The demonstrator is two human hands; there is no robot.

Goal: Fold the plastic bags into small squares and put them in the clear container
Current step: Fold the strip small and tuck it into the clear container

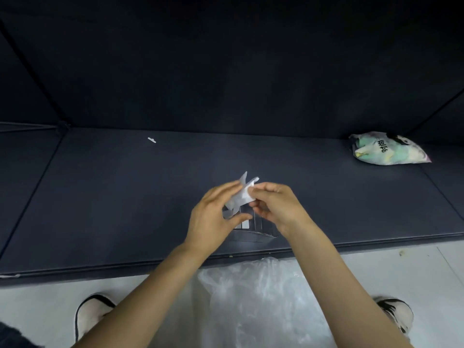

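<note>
Hands: both are up over the table, my left hand (213,217) and right hand (278,204) pinching one small folded plastic bag (241,194) between fingertips; two loose corners stick up past the fingers.
Table: dark padded surface (125,197), the largest thing in view, mostly bare around the work.
Unfolded bags: a crumpled heap of clear plastic (256,297) lies below the table edge between my shoes, so I judge plenty is left to fold.
Printed packet: a white, green and purple bag (389,149) lies well apart at the far right corner.
Writing: two large dark characters on that packet, seen sideways; I cannot read them surely, and no other label shows.
Clear container: it (251,228) stands on the table directly under my hands, near the front edge; I cannot tell how many folded squares are inside.
Bag in hand: nearly a small square, held just above the container, not yet dropped in.
Progress: I judge this mid-task, one bag close to done.
Scrap: a tiny white bit (152,140) far back left.
</note>
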